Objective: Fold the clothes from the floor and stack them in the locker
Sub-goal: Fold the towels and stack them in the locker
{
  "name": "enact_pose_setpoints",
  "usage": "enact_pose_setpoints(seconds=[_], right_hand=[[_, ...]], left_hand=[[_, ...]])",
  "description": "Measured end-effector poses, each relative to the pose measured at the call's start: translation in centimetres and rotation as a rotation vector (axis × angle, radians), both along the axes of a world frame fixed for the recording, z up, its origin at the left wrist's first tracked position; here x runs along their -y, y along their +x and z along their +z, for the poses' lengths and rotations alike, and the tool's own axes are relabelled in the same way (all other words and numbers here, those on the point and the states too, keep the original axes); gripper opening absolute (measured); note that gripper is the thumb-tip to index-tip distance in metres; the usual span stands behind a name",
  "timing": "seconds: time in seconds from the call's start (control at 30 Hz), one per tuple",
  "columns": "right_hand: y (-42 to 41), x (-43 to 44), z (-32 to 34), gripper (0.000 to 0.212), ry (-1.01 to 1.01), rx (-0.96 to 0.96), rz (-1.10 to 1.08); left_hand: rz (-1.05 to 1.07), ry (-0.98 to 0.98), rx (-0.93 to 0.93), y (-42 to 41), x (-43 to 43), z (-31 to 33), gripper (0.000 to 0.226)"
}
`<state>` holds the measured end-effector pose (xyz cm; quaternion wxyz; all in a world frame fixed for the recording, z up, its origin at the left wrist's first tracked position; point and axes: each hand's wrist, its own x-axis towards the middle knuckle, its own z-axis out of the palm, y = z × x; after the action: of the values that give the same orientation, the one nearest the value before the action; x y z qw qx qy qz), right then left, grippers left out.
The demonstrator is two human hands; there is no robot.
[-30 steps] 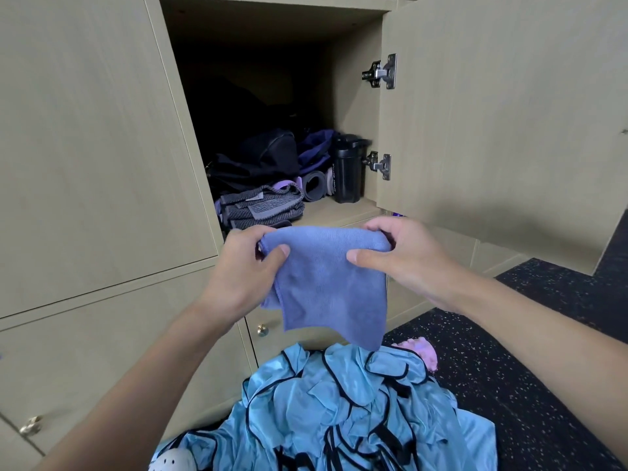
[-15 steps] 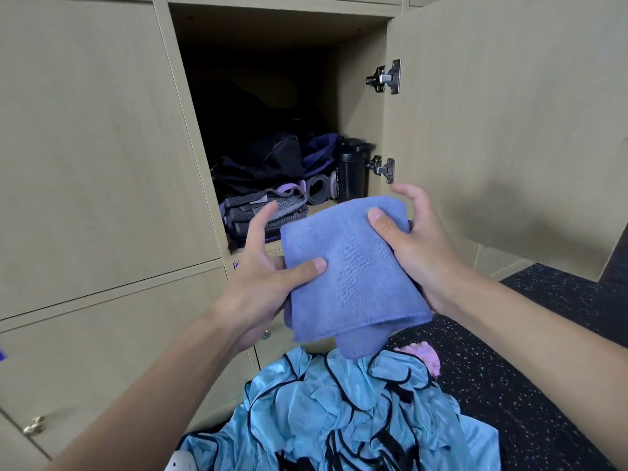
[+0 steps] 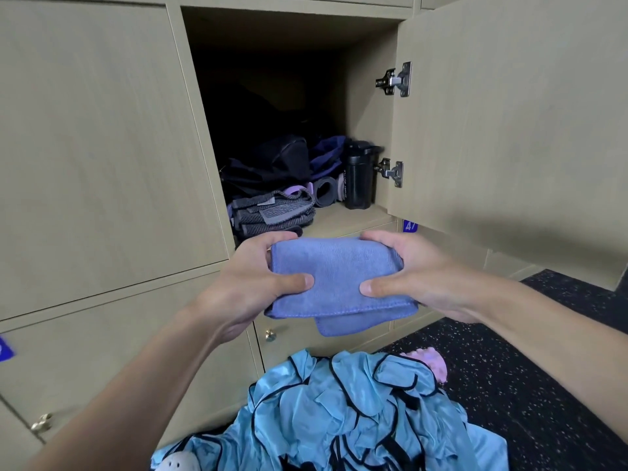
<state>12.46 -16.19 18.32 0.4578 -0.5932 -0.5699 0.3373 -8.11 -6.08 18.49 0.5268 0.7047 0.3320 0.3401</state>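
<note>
- Both hands pinch a folded blue cloth (image 3: 334, 283) from opposite sides — the left hand (image 3: 253, 283) clamps its left edge, thumb on top and fingers underneath, while the right hand (image 3: 418, 277) does the same on its right edge.
- That cloth is held in the air, roughly flat, just in front of and slightly below the open locker (image 3: 353, 219), not yet inside it.
- It looks like a soft microfibre towel: light, limp and with no stiffness of its own. One lower layer droops out below the front edge, so the fold looks loose.
- My judgement is that a hold at both side edges, with thumbs pressing the layers together, suits it best; held by one corner, it would likely fall open.
- Inside the locker, a folded grey garment (image 3: 272, 214) lies at the front left of the shelf, with dark bags (image 3: 272, 164) behind it and a black bottle (image 3: 356, 178) standing upright at the right.
- Bare shelf shows between the grey garment and the bottle — either that spot or the top of the grey garment looks like a fair place to set the cloth.
- On the speckled dark floor (image 3: 526, 385) below the hands lies a crumpled light-blue garment with black trim (image 3: 339, 413), unfolded, with something pink (image 3: 431, 362) just beside it.
</note>
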Motion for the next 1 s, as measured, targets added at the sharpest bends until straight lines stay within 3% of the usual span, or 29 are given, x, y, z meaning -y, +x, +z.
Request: enact_pose_setpoints(seconds=[0.2, 0.33, 0.4, 0.53, 0.6, 0.8, 1.0], right_hand=[[1.4, -3.3, 0.0, 0.026, 0.011, 0.221, -0.067], [3.6, -6.6, 0.0, 0.015, 0.019, 0.262, -0.049], [4.6, -8.3, -0.1, 0.019, 0.014, 0.155, -0.051], [5.4, -12.7, -0.9, 0.028, 0.114, -0.137, -0.163], [5.4, -15.2, -0.9, 0.026, 0.151, -0.208, -0.191], [5.6, -22.8, 0.5, 0.012, 0.237, -0.190, -0.221], [6.6, -30.3, 1.4, 0.020, 0.336, -0.070, -0.232]], left_hand=[[0.047, 0.251, -0.266, 0.8, -3.2, 0.3, 0.022], [0.064, 0.369, -0.396, 1.9, -6.6, 0.5, 0.014], [0.072, 0.344, -0.346, 2.7, -8.1, 0.6, 0.013], [0.241, 0.124, 0.016, 4.6, -11.1, 0.7, 0.023], [0.314, 0.103, 0.110, 5.3, -12.6, 0.5, 0.027], [0.482, 0.179, 0.177, 6.6, -17.5, 0.9, 0.026], [0.687, 0.442, 0.013, 8.7, -21.7, 0.6, 0.045]])
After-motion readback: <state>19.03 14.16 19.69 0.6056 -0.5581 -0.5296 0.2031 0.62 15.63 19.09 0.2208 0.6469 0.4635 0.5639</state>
